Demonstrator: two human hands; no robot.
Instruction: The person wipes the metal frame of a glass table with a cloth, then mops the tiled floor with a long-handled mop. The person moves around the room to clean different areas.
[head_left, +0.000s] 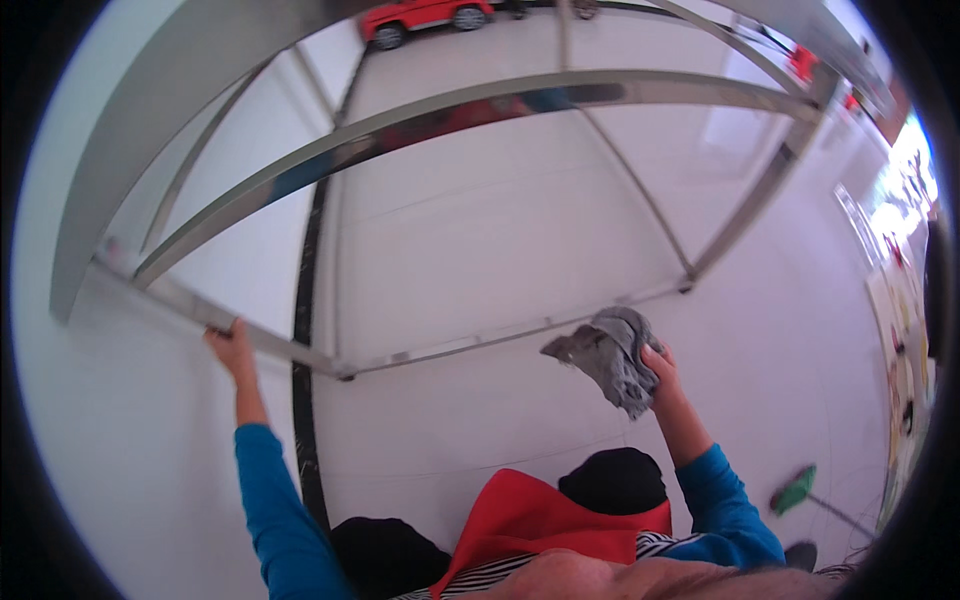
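Note:
A metal table frame (480, 105) with shiny legs and rails stands in front of me. My left hand (231, 346) is closed around its left front leg (281, 343), close to the white wall. In my right hand (660, 369) is a crumpled grey cloth (619, 352), held above the floor and apart from the frame. The cloth hangs in loose folds, and part of the low bottom rail (465, 347) passes behind it. The right leg (750, 202) of the frame is beyond my right hand, with nothing touching it.
A red toy car (424, 19) stands on the floor beyond the frame. The white wall (150, 420) with a black skirting strip (306, 300) runs along my left. At lower right lies a green broom head (793, 489) on a thin handle. Various items line the right edge.

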